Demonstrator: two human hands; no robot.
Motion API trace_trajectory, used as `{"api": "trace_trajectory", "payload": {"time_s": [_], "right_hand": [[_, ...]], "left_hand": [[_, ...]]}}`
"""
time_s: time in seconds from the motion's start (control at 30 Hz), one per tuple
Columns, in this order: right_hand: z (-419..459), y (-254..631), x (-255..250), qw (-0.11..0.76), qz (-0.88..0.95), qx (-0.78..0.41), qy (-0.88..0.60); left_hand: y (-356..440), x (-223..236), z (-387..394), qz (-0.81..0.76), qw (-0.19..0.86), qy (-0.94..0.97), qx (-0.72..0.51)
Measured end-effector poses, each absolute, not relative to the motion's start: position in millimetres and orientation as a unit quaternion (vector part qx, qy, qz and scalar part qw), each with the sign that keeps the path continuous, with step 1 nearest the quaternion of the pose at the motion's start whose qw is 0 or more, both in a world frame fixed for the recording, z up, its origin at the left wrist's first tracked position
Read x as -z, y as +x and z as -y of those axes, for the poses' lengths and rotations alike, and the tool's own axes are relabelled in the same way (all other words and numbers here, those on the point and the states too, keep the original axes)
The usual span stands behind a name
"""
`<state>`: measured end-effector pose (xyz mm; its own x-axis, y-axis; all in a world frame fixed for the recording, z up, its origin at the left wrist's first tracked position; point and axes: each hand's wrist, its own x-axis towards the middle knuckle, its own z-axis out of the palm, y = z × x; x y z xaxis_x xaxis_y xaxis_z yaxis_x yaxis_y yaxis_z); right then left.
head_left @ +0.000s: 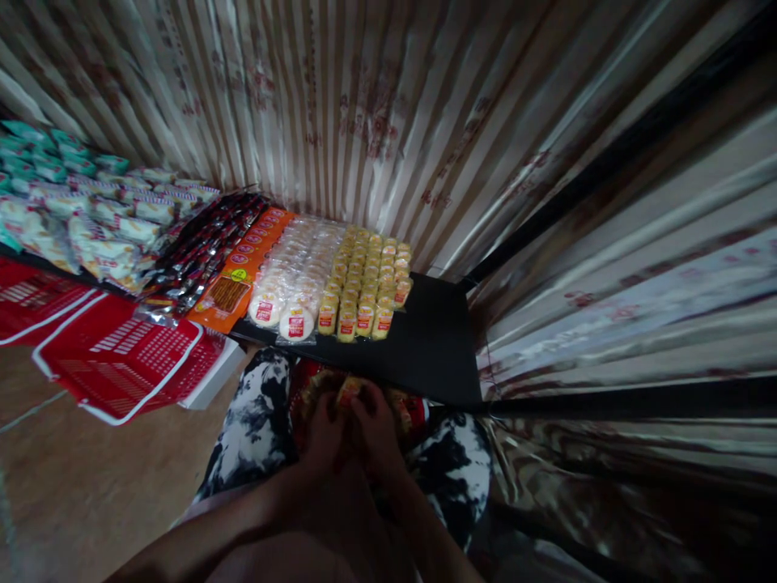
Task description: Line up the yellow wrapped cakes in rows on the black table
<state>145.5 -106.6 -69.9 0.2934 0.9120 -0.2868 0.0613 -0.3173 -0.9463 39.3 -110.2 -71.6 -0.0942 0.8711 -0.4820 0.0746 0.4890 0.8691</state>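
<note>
Between my knees, under the shelf's front edge, sits a red container (418,411) with yellowish wrapped snacks in it. Over it, my left hand (326,425) and my right hand (373,421) are close together, fingers closed on one small yellow snack packet (349,392) with a reddish label. The dim light hides the finer finger positions. Just beyond, rows of similar yellow snack packets (365,279) stand on the black shelf (434,332). Left of them are clear-wrapped round white crackers (296,322) with red labels.
Further left on the shelf lie an orange snack package (222,295), dark shiny packets (203,251), white packets (109,243) and green packets (42,154). Red baskets (130,356) with white handles stand below. Striped curtain (376,105) and dark poles (607,154) enclose the back and right.
</note>
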Motion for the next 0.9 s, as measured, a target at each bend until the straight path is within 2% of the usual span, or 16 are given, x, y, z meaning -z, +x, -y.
{"api": "trace_trajectory", "payload": {"time_s": [0.17, 0.27, 0.43, 0.63, 0.9], "right_hand": [[103, 155, 37, 0.481, 0.381, -0.400, -0.681], [93, 169, 26, 0.525, 0.361, -0.378, -0.672], [59, 208, 15, 0.603, 0.308, -0.370, -0.636], [11, 242, 22, 0.607, 0.326, -0.316, -0.652], [-38, 256, 44, 0.603, 0.332, -0.335, -0.643]], "left_hand": [[53, 44, 101, -0.598, 0.564, 0.409, -0.395], [67, 31, 89, -0.562, 0.570, 0.448, -0.398], [95, 11, 71, -0.556, 0.489, 0.526, -0.419], [133, 8, 50, -0.463, 0.519, 0.575, -0.432], [167, 6, 10, -0.467, 0.558, 0.569, -0.384]]}}
